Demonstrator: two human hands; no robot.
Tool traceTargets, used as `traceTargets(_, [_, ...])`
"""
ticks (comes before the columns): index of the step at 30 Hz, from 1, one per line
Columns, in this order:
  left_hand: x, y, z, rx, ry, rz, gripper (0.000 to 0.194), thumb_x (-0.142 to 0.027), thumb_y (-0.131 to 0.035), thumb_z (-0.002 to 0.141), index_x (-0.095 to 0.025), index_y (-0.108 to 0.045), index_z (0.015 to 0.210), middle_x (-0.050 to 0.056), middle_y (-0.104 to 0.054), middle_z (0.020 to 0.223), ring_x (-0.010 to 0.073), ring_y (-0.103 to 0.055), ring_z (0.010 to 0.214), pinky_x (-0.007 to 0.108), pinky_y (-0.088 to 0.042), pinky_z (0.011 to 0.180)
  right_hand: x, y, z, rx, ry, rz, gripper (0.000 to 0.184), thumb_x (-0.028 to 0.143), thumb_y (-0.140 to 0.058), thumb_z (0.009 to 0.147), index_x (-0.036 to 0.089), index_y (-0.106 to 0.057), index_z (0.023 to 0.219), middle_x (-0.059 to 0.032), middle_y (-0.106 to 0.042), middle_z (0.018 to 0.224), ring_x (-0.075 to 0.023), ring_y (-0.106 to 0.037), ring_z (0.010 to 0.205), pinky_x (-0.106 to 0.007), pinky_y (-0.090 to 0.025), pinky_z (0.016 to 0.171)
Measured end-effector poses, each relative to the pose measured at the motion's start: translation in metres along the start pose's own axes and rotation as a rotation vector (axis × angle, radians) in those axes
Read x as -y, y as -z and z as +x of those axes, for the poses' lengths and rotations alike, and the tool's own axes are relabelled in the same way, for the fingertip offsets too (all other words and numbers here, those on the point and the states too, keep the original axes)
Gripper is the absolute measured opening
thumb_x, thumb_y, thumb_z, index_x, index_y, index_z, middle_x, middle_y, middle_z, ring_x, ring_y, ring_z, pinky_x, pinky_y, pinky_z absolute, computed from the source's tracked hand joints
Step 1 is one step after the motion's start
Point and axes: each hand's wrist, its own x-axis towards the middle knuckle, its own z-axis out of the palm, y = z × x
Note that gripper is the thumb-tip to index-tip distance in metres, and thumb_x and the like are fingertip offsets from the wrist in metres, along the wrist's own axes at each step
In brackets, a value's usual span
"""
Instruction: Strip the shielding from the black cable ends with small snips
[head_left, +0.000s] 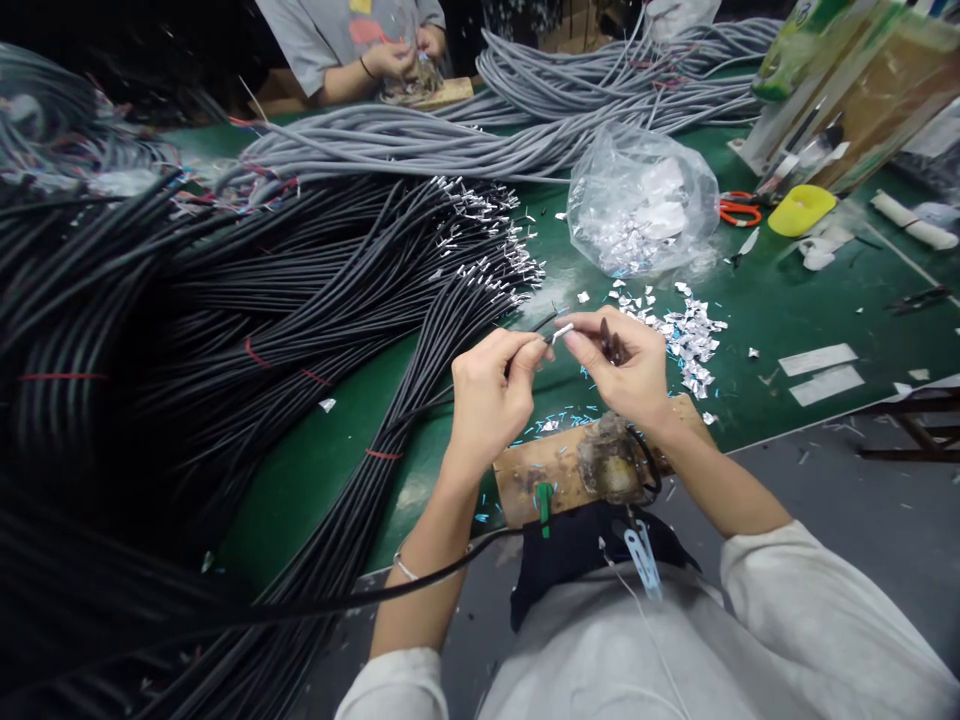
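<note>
Thumb and fingers of my left hand are closed on the end of a black cable. A short white tip sticks out at that end. My right hand pinches the white tip between thumb and index finger. Tucked in the same hand is a dark tool; its kind is mostly hidden by the fingers. Below both hands lies a wooden board with a worn metal block on it. Blue and white scraps are scattered beside my right hand.
Bundled black cables with white tips fill the left. Grey cables run along the back. A clear plastic bag of scraps, orange-handled scissors and a yellow piece stand right. Across the table a co-worker's hands handle something.
</note>
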Motion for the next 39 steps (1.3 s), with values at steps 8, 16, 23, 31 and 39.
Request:
traceTargets(8, [-0.002,0.003,0.001,0.088,0.217,-0.292,0.034,-0.040,-0.048,0.090,-0.016,-0.060,0.068,-0.003,-0.048,0.049,0.0047,-0.041,0.038,0.019,-0.031,0.037,0.003,0.001,0.000,0.006,-0.017,-0.020,0.019,0.032,-0.057,0.085,0.022,-0.070,0.094,-0.0015,-0.063,0.076,-0.0120,-0.051,0.064,-0.027,-0.042,0.059])
traceTargets(16, [0.000,0.005,0.002,0.094,0.304,-0.445,0.037,-0.045,-0.051,0.087,-0.017,-0.057,0.063,-0.005,-0.044,0.045,0.0035,-0.039,0.033,0.018,-0.029,0.033,0.005,0.000,-0.004,0.095,-0.015,-0.021,0.029,0.027,-0.057,0.084,0.027,-0.065,0.112,-0.0008,-0.065,0.085,-0.0108,-0.051,0.064,-0.027,-0.044,0.061])
traceTargets(23, [0.003,0.001,0.003,0.036,0.405,-0.551,0.036,-0.047,-0.053,0.085,-0.017,-0.055,0.065,-0.007,-0.036,0.047,0.0028,-0.035,0.030,0.019,-0.024,0.029,0.006,-0.002,-0.007,0.108,0.057,-0.072,0.033,0.021,-0.055,0.084,0.026,-0.063,0.115,0.0026,-0.055,0.068,-0.0088,-0.043,0.054,-0.025,-0.041,0.054])
traceTargets(31, [0.004,0.004,0.005,0.124,0.439,-0.645,0.036,-0.047,-0.054,0.084,-0.017,-0.053,0.066,-0.007,-0.034,0.047,0.0022,-0.032,0.029,0.018,-0.021,0.028,0.003,-0.005,-0.009,0.120,0.031,-0.086,0.037,0.029,-0.056,0.084,0.024,-0.059,0.121,0.0015,-0.057,0.070,-0.0100,-0.048,0.057,-0.025,-0.045,0.057])
traceTargets(39, [-0.001,0.010,0.004,0.161,0.455,-0.716,0.035,-0.044,-0.054,0.085,-0.015,-0.053,0.065,-0.008,-0.033,0.046,0.0008,-0.033,0.029,0.015,-0.023,0.029,-0.002,-0.006,-0.002,0.111,0.095,-0.172,0.030,0.030,-0.052,0.088,0.022,-0.062,0.116,-0.0039,-0.067,0.096,-0.0131,-0.059,0.080,-0.029,-0.047,0.073])
